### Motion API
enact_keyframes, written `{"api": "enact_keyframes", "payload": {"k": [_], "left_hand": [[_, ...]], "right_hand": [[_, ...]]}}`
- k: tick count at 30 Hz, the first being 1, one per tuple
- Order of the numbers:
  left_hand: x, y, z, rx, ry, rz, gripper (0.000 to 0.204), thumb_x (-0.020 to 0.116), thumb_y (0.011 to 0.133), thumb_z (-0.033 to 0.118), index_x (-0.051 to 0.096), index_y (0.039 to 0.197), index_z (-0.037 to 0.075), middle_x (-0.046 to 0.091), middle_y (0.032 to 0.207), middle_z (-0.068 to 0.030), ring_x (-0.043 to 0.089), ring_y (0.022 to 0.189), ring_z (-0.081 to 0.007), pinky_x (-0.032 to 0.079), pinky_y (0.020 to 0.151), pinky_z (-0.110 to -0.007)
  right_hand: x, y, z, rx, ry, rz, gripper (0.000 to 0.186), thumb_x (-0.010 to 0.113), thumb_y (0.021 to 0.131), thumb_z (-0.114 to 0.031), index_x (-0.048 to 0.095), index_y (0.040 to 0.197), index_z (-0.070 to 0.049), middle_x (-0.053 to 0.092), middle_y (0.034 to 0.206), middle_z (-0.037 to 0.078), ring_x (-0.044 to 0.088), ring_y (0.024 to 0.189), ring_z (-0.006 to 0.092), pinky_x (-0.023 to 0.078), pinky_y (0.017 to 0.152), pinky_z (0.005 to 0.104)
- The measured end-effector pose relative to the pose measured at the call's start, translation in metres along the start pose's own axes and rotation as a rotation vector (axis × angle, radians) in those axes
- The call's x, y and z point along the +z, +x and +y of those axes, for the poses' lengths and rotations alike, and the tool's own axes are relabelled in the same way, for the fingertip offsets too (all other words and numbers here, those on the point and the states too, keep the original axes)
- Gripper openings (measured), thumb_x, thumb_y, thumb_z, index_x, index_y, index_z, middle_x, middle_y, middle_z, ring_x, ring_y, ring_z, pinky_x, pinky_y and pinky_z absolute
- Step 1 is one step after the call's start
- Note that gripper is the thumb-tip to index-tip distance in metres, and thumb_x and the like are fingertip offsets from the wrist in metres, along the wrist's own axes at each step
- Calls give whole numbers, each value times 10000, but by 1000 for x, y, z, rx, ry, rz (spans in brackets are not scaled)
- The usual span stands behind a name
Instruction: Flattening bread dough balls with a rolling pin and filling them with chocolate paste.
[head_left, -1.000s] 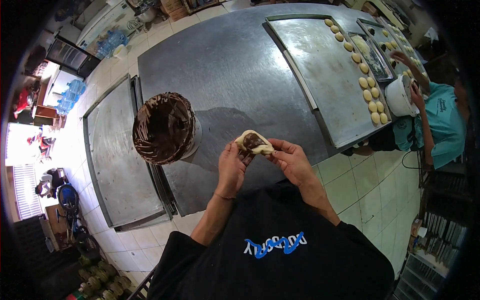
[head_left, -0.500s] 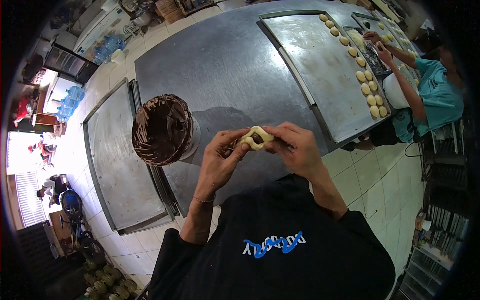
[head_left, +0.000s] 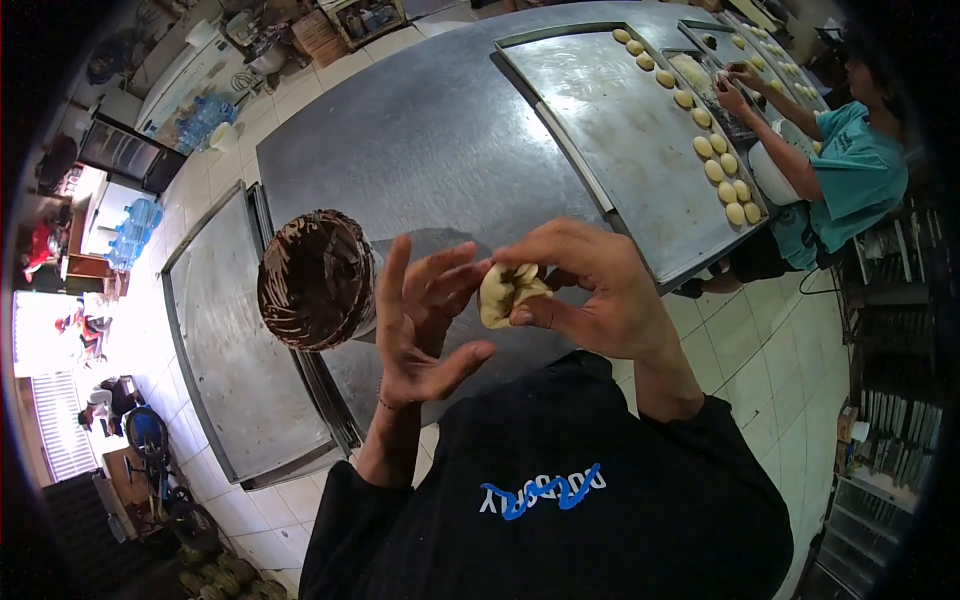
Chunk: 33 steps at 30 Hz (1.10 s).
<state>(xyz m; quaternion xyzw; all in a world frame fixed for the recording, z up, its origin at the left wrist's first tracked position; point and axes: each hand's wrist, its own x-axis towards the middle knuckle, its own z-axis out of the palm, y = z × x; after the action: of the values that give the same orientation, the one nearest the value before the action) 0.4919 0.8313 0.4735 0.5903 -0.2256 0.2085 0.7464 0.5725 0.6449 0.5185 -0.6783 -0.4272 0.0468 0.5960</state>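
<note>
A pale piece of dough (head_left: 495, 298) is pinched between the thumb and fingers of my right hand (head_left: 600, 290). Its edges are gathered into folds, and a little dark filling shows in the creases. My left hand (head_left: 420, 325) is beside it with fingers spread and thumb apart; one or more fingertips come close to the dough, and I cannot tell if they touch. Left of my hands stands a bucket (head_left: 318, 280) smeared with dark brown, chocolate-like paste on its inside and rim. Both hands are above the near edge of the metal table (head_left: 420, 130).
A large baking tray (head_left: 590, 95) on the right carries rows of round dough balls (head_left: 715, 168) along its far side. Beyond it a co-worker in a teal shirt (head_left: 860, 175) handles something small over other trays. Stacked empty-looking trays (head_left: 235, 330) lie at the left.
My left fingers have come off the dough and spread apart. The dough, formerly open around its dark filling, is now folded mostly over it in my right hand.
</note>
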Motion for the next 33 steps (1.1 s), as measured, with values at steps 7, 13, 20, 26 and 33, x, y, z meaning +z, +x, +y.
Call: {"api": "enact_keyframes", "payload": {"k": [7, 13, 20, 26, 33], "left_hand": [[16, -5, -12, 16, 43, 421, 786, 685, 843, 88, 185, 1448, 42, 504, 1278, -208, 619, 1071, -326, 558, 884, -385], [-2, -7, -10, -10, 73, 450, 674, 449, 976, 380, 146, 1472, 36, 253, 1463, -207, 356, 1335, -356, 304, 1099, -519], [-28, -25, 2, -39, -1434, 656, 632, 239, 999, 493, 203, 1461, 61, 182, 1523, -198, 162, 1430, -315, 166, 1172, -506], [-16, -28, -35, -239, -605, 488, 681, 279, 980, 538, 233, 1455, 51, 192, 1525, -178, 218, 1411, -318, 189, 1155, -484], [-86, -58, -189, -557, 1427, -69, 677, 356, 959, 504, 214, 1486, 103, 184, 1545, -117, 155, 1424, -332, 129, 1108, -593]], "right_hand": [[21, -11, 6, 93, 4, 97, 161, 719, 822, -141, 706, 952, -48, 621, 914, 74, 655, 811, 157, 566, 658, 257], [15, -14, 4, 103, 190, 214, 163, 689, 845, -102, 682, 978, -7, 618, 921, 77, 635, 794, 126, 565, 639, 231], [-10, -46, 17, 315, 453, 475, 193, 663, 882, -159, 667, 976, 9, 635, 925, 65, 637, 758, 138, 588, 579, 268], [-17, -65, 30, 411, 445, 586, 213, 663, 886, -191, 669, 981, 0, 646, 900, 58, 641, 748, 143, 590, 563, 299], [-35, -87, 28, 410, 393, 628, 197, 668, 886, -170, 661, 977, 4, 630, 904, 51, 615, 748, 123, 573, 555, 281]]}}
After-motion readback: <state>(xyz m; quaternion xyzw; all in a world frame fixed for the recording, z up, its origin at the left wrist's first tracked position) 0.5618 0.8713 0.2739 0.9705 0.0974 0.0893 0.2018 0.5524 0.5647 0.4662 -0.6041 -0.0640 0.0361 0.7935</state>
